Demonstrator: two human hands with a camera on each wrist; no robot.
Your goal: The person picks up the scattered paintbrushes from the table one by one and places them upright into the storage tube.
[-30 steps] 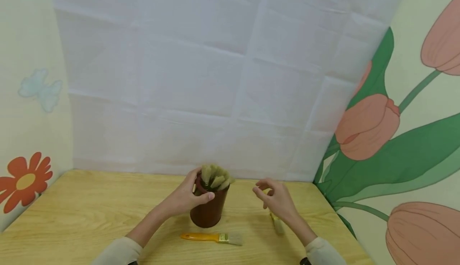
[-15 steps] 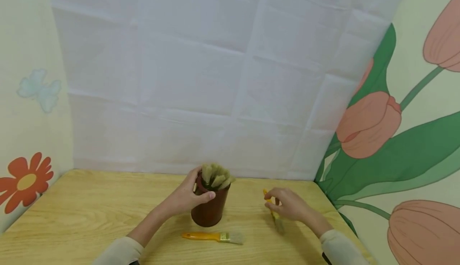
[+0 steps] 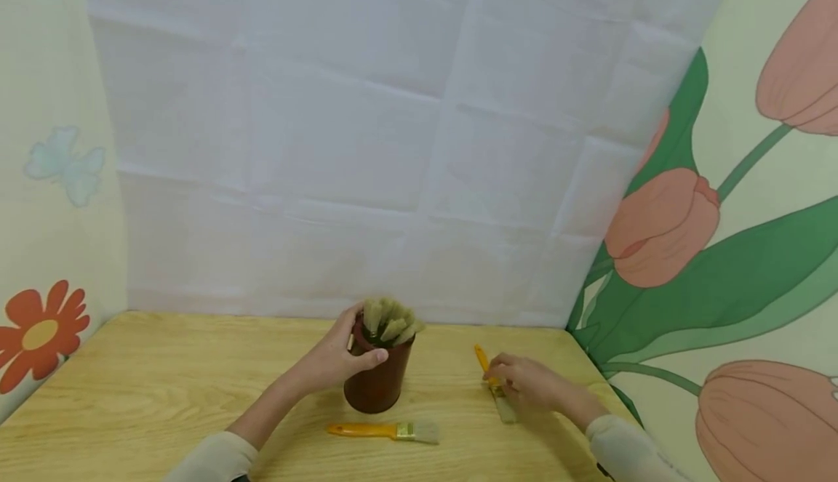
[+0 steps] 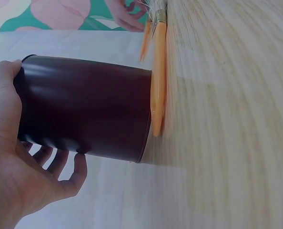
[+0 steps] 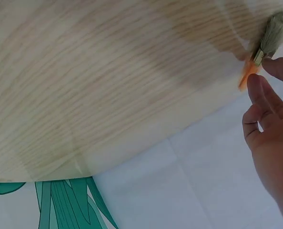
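Note:
My left hand (image 3: 334, 355) grips the rim side of a dark red-brown cup (image 3: 380, 384), thumb across its front and fingers behind. The cup stands on the table, with several paintbrushes (image 3: 393, 322) in it, bristles up. In the left wrist view the same hand (image 4: 32, 176) curls round the cup (image 4: 84, 107). My right hand (image 3: 530, 380) pinches a yellow-handled paintbrush (image 3: 482, 358) at the right, its bristles toward me. The right wrist view has thumb and forefinger of that hand (image 5: 275, 124) at the brush's ferrule and blurred handle. Another paintbrush (image 3: 366, 430) lies before the cup.
The wood-grain table (image 3: 216, 380) ends at a white cloth backdrop (image 3: 340, 140). A wall with printed tulips (image 3: 668, 227) bounds the right side, and one with a printed red flower (image 3: 42, 333) the left.
My right hand has come down and slightly to the right onto the paintbrush there, its fingers closing about it. The left hand keeps holding the cup in place.

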